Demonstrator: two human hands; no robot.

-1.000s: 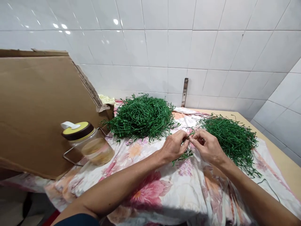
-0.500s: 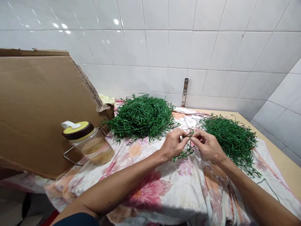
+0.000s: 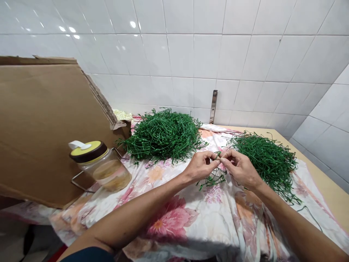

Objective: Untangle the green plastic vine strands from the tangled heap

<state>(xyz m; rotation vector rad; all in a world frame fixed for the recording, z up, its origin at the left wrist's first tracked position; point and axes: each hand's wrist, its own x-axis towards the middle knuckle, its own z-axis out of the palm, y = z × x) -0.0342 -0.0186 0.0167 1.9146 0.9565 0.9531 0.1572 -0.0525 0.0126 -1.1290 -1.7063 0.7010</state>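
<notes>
My left hand and my right hand meet fingertip to fingertip near the middle of the cloth. Both are closed in a pinch on thin green stems, whose loose ends hang below the fingers. The exact spot they pinch is partly hidden by the thumbs. Behind my left hand lies a large tangled pile of green stems. A second green pile spreads just right of and behind my right hand.
A floral cloth covers the wooden table. At left, a jar with a yellow and brown lid stands before a big cardboard box. Behind is a white tiled wall with a metal bracket.
The stems between my hands have shifted slightly, their hanging ends lying a little more to the left. Both hands keep nearly the same pinching pose.
</notes>
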